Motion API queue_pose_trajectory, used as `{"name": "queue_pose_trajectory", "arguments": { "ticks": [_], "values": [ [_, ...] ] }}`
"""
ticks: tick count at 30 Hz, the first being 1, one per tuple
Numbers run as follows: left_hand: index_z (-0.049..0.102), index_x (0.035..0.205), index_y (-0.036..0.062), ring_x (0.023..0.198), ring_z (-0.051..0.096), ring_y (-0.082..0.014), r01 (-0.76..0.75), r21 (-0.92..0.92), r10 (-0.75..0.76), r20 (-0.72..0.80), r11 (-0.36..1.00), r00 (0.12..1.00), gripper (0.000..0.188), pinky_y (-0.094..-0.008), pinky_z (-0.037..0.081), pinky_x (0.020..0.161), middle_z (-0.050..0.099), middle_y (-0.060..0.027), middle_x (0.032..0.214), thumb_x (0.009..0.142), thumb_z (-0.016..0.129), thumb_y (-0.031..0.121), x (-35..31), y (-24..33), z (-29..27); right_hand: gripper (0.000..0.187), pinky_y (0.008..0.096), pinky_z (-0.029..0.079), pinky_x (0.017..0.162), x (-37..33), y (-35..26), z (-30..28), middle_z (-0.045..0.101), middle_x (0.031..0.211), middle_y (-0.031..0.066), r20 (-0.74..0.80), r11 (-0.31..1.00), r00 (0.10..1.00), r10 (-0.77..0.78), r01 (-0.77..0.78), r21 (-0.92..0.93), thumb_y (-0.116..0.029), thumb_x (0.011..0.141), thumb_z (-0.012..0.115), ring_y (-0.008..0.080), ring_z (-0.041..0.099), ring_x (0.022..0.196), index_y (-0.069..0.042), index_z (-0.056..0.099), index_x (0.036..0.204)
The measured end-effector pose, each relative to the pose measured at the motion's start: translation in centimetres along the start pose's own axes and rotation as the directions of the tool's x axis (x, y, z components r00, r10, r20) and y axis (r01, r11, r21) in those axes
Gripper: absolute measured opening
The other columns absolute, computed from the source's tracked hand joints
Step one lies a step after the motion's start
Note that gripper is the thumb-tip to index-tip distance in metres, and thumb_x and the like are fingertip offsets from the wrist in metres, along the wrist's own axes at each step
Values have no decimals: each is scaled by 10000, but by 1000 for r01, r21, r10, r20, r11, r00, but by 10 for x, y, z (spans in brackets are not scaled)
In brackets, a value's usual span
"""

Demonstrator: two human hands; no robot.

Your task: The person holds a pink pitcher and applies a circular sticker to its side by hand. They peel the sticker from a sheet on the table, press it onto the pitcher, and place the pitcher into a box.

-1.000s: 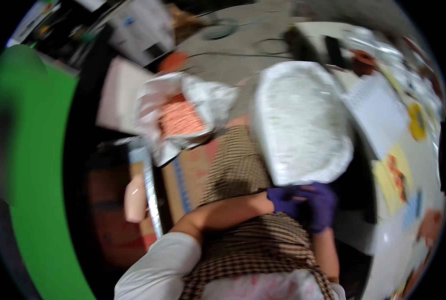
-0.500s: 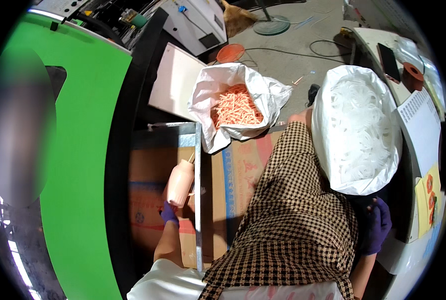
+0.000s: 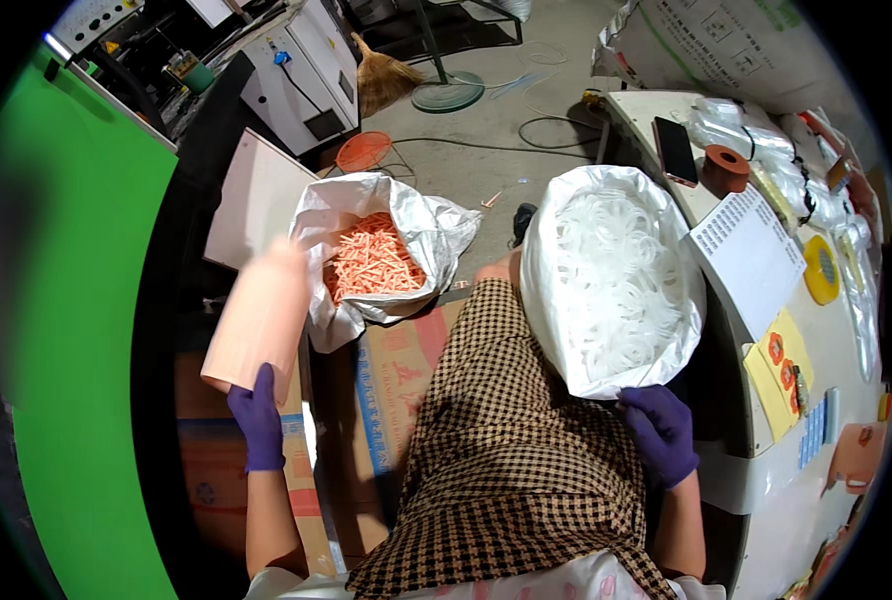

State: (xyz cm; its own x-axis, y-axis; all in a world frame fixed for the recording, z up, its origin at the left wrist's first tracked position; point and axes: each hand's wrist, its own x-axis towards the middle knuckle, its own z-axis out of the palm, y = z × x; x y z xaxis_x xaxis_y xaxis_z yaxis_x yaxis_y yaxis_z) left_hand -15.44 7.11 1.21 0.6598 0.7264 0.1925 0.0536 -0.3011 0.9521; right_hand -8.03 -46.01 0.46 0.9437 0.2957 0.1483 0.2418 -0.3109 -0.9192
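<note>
Wrapped in a purple glove, my left hand [image 3: 258, 420] is closed on the lower end of a pale pink bottle [image 3: 256, 315]. Its narrow top is smeared by motion and points up and away, in front of a white sack [image 3: 446, 232] of orange sticks [image 3: 374, 258]. My right hand [image 3: 661, 432], gloved in purple too, is closed in a pinch at the near rim of a second white sack [image 3: 539, 290]. Translucent white rings [image 3: 621, 270] fill that sack. What the right fingertips pinch, if anything, is too small to make out.
A green machine panel [image 3: 86, 300] runs along the left. Cardboard [image 3: 406, 355] lies below the sacks. On the right-hand table [image 3: 766, 540] are a phone [image 3: 675, 150], a brown roll [image 3: 725, 168], a printed sheet [image 3: 751, 250] and yellow tape [image 3: 820, 270]. A broom [image 3: 381, 80] stands beyond.
The view has shifted to the right. My left hand has raised the bottle from the metal-edged box on the left. My right hand has moved forward to the ring sack's near rim.
</note>
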Motion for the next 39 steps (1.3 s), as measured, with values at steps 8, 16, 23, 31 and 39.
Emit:
{"name": "queue_pose_trajectory", "arguments": {
  "ticks": [8, 16, 23, 31, 39],
  "values": [
    [434, 1422, 19, 1279, 499, -288, -148, -28, 108, 816, 989, 568, 725, -411, 415, 1067, 477, -168, 1424, 819, 795, 196, -83, -51, 146, 1111, 386, 410, 1085, 33, -32, 34, 519, 1369, 147, -196, 589, 960, 198, 43, 807, -557, 752, 818, 250, 525, 1255, -1, 269, 1542],
    [337, 1507, -1, 1416, 400, -310, -520, 263, 29, 873, 813, 487, 881, -413, 320, 1166, 382, -200, 1546, 808, 801, 268, -51, -9, 171, 407, 354, 481, 1009, 18, -17, 20, 661, 1176, 185, -334, 803, 936, 109, 115, 585, 39, 945, 516, 237, 638, 1132, 57, 508, 1351],
    [254, 1521, -55, 1360, 411, -469, -817, -230, 616, 766, 529, 183, 1304, -505, 330, 1143, 422, -298, 1457, 529, 954, 421, -91, 138, 212, 512, 341, 467, 1015, 58, -50, 47, 602, 1285, 158, 34, 824, 991, -133, 91, 559, -53, 955, 558, 216, 602, 1163, 47, 439, 1443],
    [422, 1404, -77, 1109, 614, -387, -746, -175, 589, 736, 642, 334, 1076, -464, 469, 964, 621, -193, 1241, 585, 931, 401, -106, 139, 213, 890, 377, 515, 888, 35, -29, 44, 546, 1265, 189, -329, 823, 783, -528, 568, 33, -316, 638, 914, 313, 623, 1060, -27, 494, 1367],
    [592, 1245, -35, 1128, 586, -404, -830, -76, 608, 718, 553, 339, 806, -477, 445, 996, 589, -233, 1259, 633, 874, 409, -135, 135, 223, 519, 392, 544, 675, 12, -56, 52, 621, 1135, 87, 59, 866, 950, -307, 305, -397, -206, 693, 809, 293, 666, 777, -120, 660, 1184]
  ]
}}
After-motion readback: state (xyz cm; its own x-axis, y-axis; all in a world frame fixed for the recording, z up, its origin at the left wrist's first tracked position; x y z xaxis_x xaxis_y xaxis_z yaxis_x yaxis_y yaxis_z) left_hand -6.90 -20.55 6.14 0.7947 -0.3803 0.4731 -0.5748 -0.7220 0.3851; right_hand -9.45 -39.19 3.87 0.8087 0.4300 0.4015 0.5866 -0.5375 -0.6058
